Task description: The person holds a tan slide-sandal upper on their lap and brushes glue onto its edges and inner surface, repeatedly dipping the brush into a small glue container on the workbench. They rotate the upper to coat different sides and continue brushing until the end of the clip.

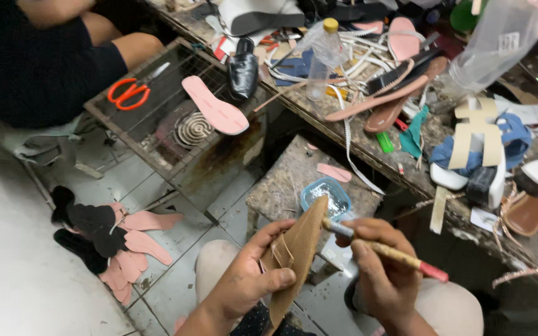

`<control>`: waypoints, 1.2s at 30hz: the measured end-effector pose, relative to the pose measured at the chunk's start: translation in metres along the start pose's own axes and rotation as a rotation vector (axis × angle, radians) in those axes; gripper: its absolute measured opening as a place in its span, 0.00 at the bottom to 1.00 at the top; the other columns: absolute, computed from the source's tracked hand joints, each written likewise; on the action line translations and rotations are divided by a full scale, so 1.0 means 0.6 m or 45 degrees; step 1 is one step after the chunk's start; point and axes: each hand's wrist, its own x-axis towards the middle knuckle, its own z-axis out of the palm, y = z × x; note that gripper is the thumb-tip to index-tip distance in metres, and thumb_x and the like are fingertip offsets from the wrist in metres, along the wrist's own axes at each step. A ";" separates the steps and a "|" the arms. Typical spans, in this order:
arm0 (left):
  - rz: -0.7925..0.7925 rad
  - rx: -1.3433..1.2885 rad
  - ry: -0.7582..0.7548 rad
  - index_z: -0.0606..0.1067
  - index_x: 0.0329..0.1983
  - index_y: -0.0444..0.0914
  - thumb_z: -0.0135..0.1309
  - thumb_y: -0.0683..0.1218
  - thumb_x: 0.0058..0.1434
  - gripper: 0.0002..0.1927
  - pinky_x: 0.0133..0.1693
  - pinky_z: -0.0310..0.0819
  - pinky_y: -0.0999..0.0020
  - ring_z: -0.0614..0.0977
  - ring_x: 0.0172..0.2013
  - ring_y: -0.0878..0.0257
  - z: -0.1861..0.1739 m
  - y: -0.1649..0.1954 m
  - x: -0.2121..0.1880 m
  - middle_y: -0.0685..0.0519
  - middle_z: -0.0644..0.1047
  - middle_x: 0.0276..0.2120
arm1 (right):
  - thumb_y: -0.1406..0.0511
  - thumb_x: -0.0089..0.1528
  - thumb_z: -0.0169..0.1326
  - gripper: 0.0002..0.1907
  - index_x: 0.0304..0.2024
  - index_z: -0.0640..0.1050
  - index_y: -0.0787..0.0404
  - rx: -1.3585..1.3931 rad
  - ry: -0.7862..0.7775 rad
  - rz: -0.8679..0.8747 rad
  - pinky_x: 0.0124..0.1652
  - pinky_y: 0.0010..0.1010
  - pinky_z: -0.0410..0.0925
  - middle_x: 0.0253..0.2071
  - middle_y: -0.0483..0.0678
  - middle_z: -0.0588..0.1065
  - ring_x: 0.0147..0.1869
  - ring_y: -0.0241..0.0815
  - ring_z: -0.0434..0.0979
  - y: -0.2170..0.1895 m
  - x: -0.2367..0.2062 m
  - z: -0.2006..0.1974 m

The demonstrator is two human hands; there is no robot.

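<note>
My left hand (247, 274) grips a tan woven shoe sole (297, 252), held upright on its edge over my lap. My right hand (378, 274) holds a brush (384, 249) with a cork-like handle and a red end. The brush tip touches the upper edge of the sole. Just behind them a small blue tub (326, 194) of pale glue sits on a stone block (284, 180).
A wire rack (157, 134) at the left carries orange scissors (129, 93), a pink insole (214, 106) and a black shoe (243, 71). Pink and black insoles (116, 239) lie on the tiled floor. The cluttered workbench (418, 112) holds soles, straps and a plastic bottle (320, 59). Another person (45, 56) sits at the far left.
</note>
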 end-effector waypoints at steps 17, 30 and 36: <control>-0.076 -0.718 0.152 0.63 0.70 0.38 0.44 0.57 0.69 0.30 0.54 0.76 0.65 0.80 0.52 0.61 -0.028 -0.013 0.010 0.49 0.76 0.56 | 0.73 0.67 0.53 0.14 0.55 0.76 0.69 -0.369 -0.170 0.052 0.51 0.32 0.74 0.52 0.55 0.75 0.51 0.43 0.80 -0.037 0.032 0.011; 0.157 -0.690 0.255 0.67 0.66 0.37 0.42 0.53 0.74 0.23 0.55 0.72 0.64 0.77 0.53 0.59 -0.003 -0.011 0.040 0.48 0.76 0.53 | 0.72 0.61 0.63 0.15 0.50 0.78 0.65 -0.625 -0.722 -0.175 0.45 0.30 0.77 0.49 0.55 0.79 0.49 0.47 0.85 -0.062 -0.015 0.091; 0.126 -0.695 0.343 0.70 0.63 0.37 0.40 0.58 0.71 0.26 0.54 0.71 0.65 0.78 0.51 0.61 0.018 -0.014 0.053 0.49 0.77 0.51 | 0.73 0.60 0.63 0.16 0.50 0.78 0.68 -0.799 -0.678 -0.266 0.45 0.32 0.77 0.49 0.57 0.78 0.48 0.48 0.84 -0.058 -0.012 0.093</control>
